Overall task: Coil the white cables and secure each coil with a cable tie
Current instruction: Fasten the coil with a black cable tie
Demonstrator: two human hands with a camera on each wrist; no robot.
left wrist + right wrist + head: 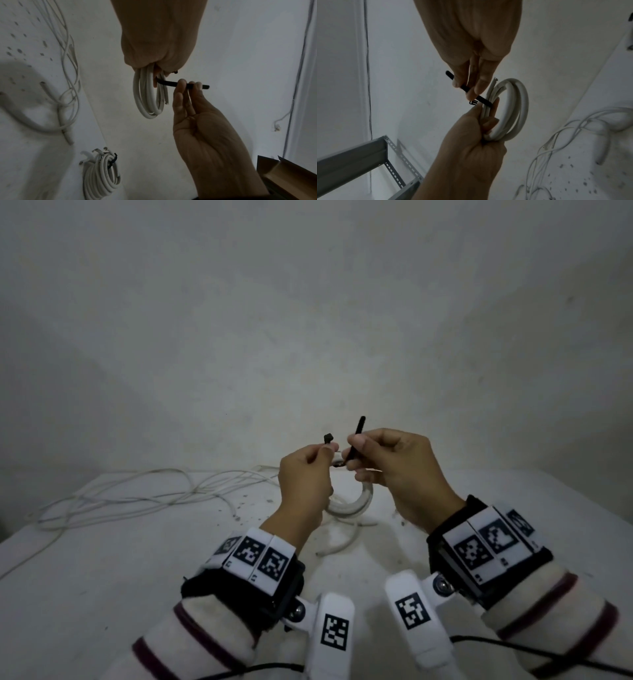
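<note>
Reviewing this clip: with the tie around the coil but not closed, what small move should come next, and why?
Probably feed the tie's tail into its head. The left hand grips the coil with the head by its thumb; the right hand pinches the tail of the tie, which wraps the coil, still unthreaded.

light: dim, grey, flat in all three views | shadows: soft ones are cast on the bench point(102, 542), a big dark one is seen at the left of the left wrist view | glare: none seen | blur: fine noise everywhere, near skin out of focus | distortion: edges are bent by wide lenses
</note>
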